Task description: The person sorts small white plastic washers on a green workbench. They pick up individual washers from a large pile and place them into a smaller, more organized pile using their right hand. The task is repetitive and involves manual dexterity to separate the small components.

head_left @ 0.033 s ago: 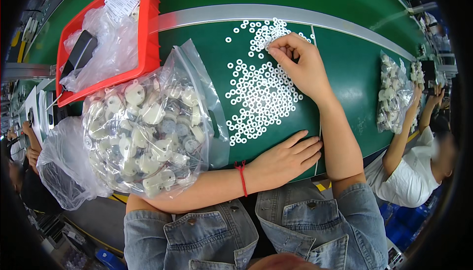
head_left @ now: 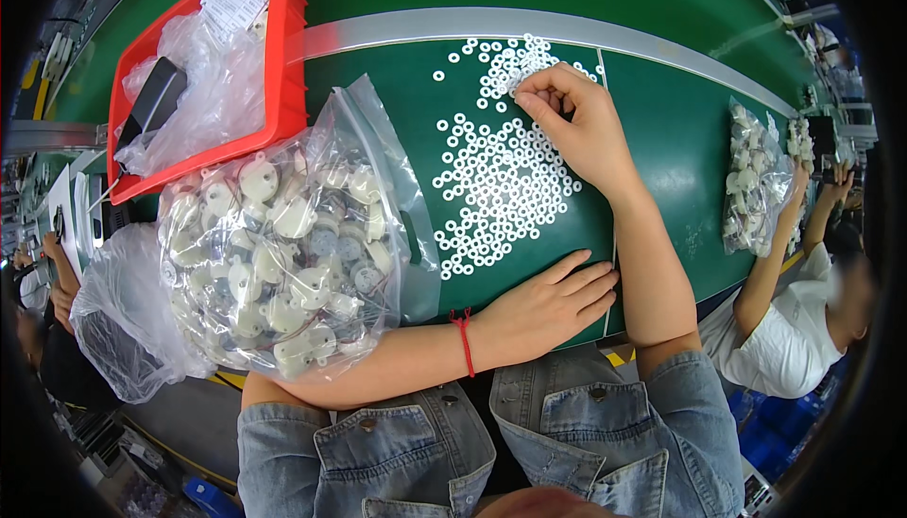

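Note:
Many small white rings, like washers, lie on the green table mat in a larger spread (head_left: 505,187) and a smaller cluster (head_left: 505,66) beyond it. My right hand (head_left: 584,130) reaches over them. Its thumb and forefinger are pinched together at the near right side of the smaller cluster; anything between the fingertips is too small or hidden to make out. Near the front edge of the table, my left hand (head_left: 546,312) rests flat, palm down with fingers stretched out, holding nothing. It lies just in front of the larger spread.
A big clear bag of cream plastic parts (head_left: 283,253) stands at the left, against my left forearm. Behind it is a red bin (head_left: 290,69) with plastic bags inside. Another bag of parts (head_left: 751,178) lies at the right near a co-worker (head_left: 779,329). A metal strip (head_left: 453,22) borders the mat.

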`<state>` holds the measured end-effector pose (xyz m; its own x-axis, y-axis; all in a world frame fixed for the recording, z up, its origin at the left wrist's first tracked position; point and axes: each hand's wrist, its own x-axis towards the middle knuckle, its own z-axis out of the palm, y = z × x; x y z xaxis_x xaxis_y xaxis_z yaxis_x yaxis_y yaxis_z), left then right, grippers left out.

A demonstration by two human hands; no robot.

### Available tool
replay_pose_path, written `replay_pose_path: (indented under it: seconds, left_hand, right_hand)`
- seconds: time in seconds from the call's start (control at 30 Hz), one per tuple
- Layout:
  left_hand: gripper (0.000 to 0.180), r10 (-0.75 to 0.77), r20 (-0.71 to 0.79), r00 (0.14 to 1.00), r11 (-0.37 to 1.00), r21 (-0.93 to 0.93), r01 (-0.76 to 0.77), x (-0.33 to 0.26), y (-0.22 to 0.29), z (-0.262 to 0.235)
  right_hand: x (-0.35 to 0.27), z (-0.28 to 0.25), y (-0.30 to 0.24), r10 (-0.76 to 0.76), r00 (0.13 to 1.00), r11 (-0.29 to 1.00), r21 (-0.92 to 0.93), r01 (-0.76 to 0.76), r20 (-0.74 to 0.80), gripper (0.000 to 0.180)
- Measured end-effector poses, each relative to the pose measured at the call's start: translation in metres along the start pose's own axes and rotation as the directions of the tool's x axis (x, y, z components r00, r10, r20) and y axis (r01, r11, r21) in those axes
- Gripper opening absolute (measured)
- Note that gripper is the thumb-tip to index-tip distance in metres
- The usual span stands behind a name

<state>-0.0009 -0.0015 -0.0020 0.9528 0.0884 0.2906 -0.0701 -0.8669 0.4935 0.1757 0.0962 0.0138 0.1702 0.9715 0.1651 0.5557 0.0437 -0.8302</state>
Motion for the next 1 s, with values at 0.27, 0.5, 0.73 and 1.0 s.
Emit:
replay_pose_path:
  seconds: [0.27,0.5,0.73,1.0]
  left_hand:
    - [0.045,0.000,0.011,1.000,1.000,-0.011,0.000,0.000,0.000,0.000]
    - [0.046,-0.002,0.023,1.000,1.000,-0.002,0.002,-0.001,0.000,-0.002]
    - [0.045,-0.007,0.017,1.000,1.000,-0.006,0.007,0.000,0.001,-0.001]
    - [0.045,0.002,-0.006,1.000,1.000,-0.013,-0.002,-0.001,0.000,0.000]
  right_hand:
    - [-0.002,-0.002,-0.001,0.012,1.000,0.998,-0.055,-0.012,0.008,0.010]
    - [-0.002,-0.007,0.005,-0.068,0.997,0.995,-0.070,0.070,0.028,0.009]
    - [-0.003,-0.009,0.001,-0.082,0.994,0.993,-0.082,0.088,0.068,0.008]
    - [-0.001,-0.007,-0.003,-0.016,0.994,0.997,-0.069,0.023,0.107,0.008]
